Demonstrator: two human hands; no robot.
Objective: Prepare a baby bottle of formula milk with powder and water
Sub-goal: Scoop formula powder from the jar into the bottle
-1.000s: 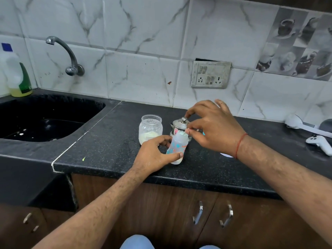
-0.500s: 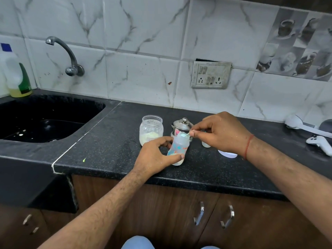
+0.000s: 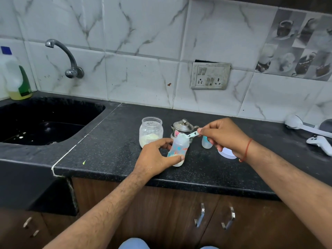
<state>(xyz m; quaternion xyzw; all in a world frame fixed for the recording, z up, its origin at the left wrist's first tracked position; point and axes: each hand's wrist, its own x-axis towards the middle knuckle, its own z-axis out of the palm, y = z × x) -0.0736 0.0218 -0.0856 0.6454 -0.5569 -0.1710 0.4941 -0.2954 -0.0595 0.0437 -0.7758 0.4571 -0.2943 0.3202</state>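
Left hand point(image 3: 154, 159) grips bottle point(image 3: 177, 150) | right hand point(image 3: 224, 135) pinches scoop point(image 3: 192, 135)

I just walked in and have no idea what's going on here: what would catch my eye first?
At the counter's middle, the left hand grips a small baby bottle while the right hand pinches a pale scoop over its mouth. Just behind stand an open powder jar and a steel kettle; a black sink lies far left.
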